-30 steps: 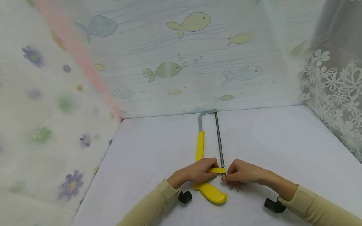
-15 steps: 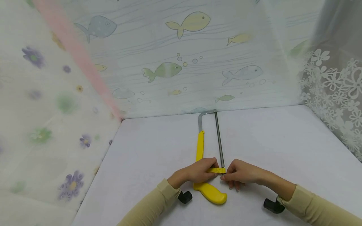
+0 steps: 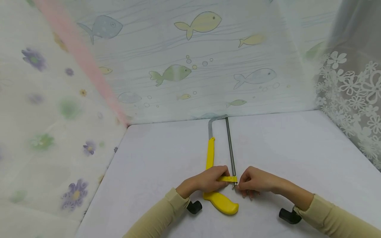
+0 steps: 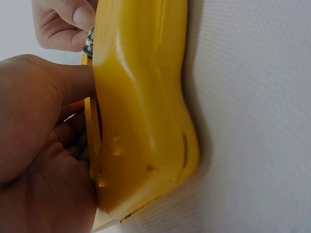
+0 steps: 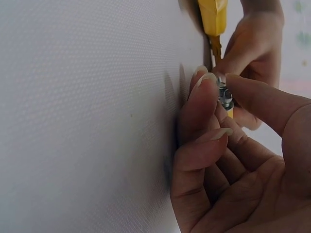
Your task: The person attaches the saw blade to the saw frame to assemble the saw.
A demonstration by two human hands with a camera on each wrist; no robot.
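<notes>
A hacksaw with a yellow handle and a grey metal front frame lies on the white table, its blade side toward the right. My left hand grips the yellow frame just above the handle, its fingers at the short yellow crossbar. A small metal wing nut sits on the threaded end below that crossbar. My right hand has its thumb and fingertips on either side of the wing nut, other fingers curled beneath. In the left wrist view the handle covers much of the frame.
The white tabletop spreads around the saw. Behind it stands a fish-print curtain, with a flowered curtain at the left and white lace at the right. A black wrist mount hangs under each forearm.
My right fingertips have shifted slightly to the right, and the wing nut they covered now shows in the head view. The left hand and the hacksaw stay in place.
</notes>
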